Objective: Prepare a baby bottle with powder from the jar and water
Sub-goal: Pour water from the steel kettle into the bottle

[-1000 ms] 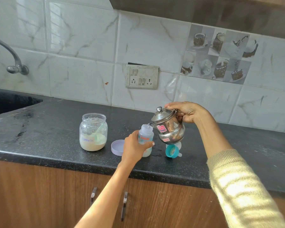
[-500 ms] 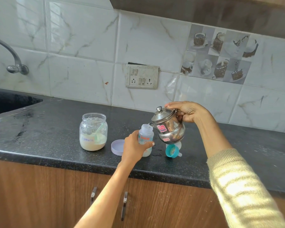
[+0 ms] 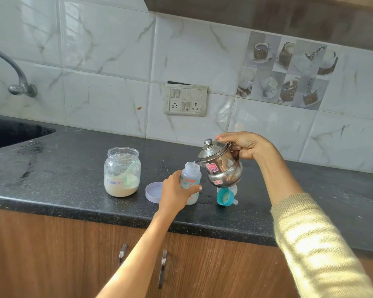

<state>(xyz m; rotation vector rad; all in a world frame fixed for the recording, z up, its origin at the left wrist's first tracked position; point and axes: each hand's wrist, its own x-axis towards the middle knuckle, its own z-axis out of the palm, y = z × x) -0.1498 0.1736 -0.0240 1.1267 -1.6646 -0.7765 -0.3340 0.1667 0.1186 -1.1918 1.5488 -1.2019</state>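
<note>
Head view: left hand [image 3: 174,191] grips baby bottle [image 3: 191,181]; right hand [image 3: 247,146] clamps tilted kettle [image 3: 220,166], spout at bottle mouth

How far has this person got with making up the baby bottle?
Done: the formula jar stands open, its lid beside it. Whether powder is already in the bottle cannot be told. In hand: the left hand holds the baby bottle while the right hand tips the steel kettle into it. Left: fitting the teal teat cap, lying on the counter.
</note>
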